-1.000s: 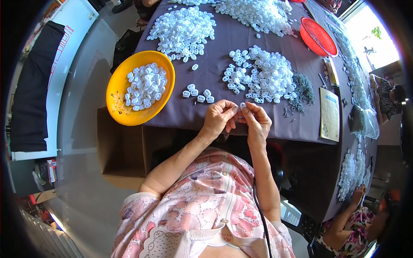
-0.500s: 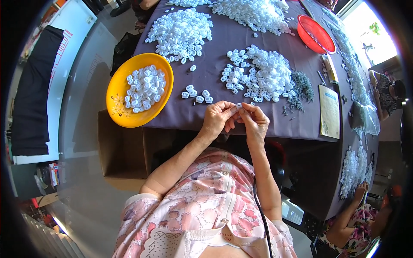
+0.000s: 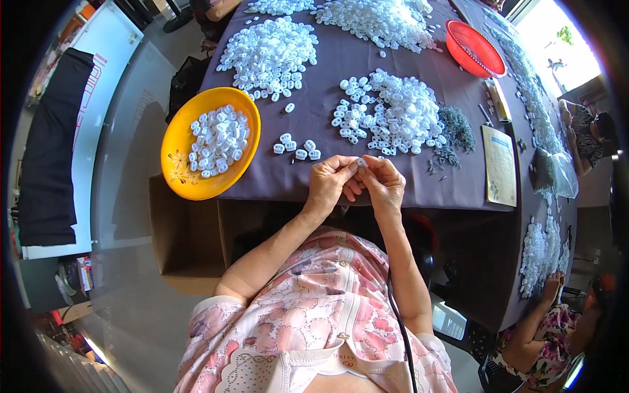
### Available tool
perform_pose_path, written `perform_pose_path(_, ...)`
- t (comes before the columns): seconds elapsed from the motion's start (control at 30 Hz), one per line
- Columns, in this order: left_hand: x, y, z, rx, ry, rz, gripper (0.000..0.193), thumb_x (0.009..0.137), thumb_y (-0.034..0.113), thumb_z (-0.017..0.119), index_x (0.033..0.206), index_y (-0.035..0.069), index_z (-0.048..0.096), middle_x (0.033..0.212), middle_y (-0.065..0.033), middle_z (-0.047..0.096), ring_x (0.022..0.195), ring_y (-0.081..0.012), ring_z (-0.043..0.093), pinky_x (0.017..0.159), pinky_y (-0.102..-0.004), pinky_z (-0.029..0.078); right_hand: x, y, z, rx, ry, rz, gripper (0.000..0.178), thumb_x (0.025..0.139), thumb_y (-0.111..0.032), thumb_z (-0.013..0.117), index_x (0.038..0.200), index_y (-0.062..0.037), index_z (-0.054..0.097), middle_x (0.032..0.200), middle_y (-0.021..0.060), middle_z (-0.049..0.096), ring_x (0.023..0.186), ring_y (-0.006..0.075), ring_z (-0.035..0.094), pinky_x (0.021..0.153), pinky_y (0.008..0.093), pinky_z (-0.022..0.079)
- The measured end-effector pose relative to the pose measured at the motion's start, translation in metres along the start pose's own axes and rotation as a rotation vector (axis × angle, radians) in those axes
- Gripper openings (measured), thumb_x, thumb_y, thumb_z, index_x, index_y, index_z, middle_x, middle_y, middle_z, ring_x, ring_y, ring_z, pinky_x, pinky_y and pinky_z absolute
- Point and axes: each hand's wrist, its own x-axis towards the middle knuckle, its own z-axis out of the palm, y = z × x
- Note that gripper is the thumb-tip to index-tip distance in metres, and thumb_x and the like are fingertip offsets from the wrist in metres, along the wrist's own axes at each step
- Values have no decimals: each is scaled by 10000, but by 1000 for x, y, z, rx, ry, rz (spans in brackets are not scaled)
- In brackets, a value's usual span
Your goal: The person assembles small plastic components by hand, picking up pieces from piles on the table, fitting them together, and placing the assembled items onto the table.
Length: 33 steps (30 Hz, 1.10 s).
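At the near edge of the table, my left hand and my right hand meet, fingertips pinched together. Between them they hold a small white oval plastic piece; part of it is hidden by my fingers. Just left of my hands lies a small group of white oval pieces with dark markings. Beyond my fingers spreads a pile of similar white pieces. Small grey-green parts are heaped against that pile's right side; their exact kind is too small to tell.
A yellow bowl of white pieces sits at the table's left edge. Larger white piles lie farther back. At right are a red basket and a tan booklet. A cardboard box stands below; another person's arm shows lower right.
My hands stay pinched together in nearly the same place. The white piece between my fingertips shows more of its face now. The whole view has shifted slightly.
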Motion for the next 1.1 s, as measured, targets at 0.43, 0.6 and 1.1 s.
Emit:
perform_pose_path(0.43,2,-8,-11,585,-193,422,138,795,6,659,932,7,672,763,-34,585,630,-92,555,563,-245,448,-1,-51,-14,-968,-278,-370,98,728,11,618,799,-56,628,741,109,589,717,308,588,627,375,484)
perform_pose_path(0.6,1,-17,-5,643,-77,459,123,789,5,664,912,4,666,796,-76,622,679,-154,611,604,-281,480,-2,-34,-19,-918,-267,-431,113,734,37,631,822,-33,639,751,98,599,727,284,594,641,357,481)
perform_pose_path(1.1,-7,-23,-5,819,-42,657,89,805,16,627,893,20,642,807,-106,608,702,-279,624,615,-339,496,-16,-7,-26,-789,-112,-613,236,733,107,634,908,-45,673,858,95,622,744,224,602,631,294,481)
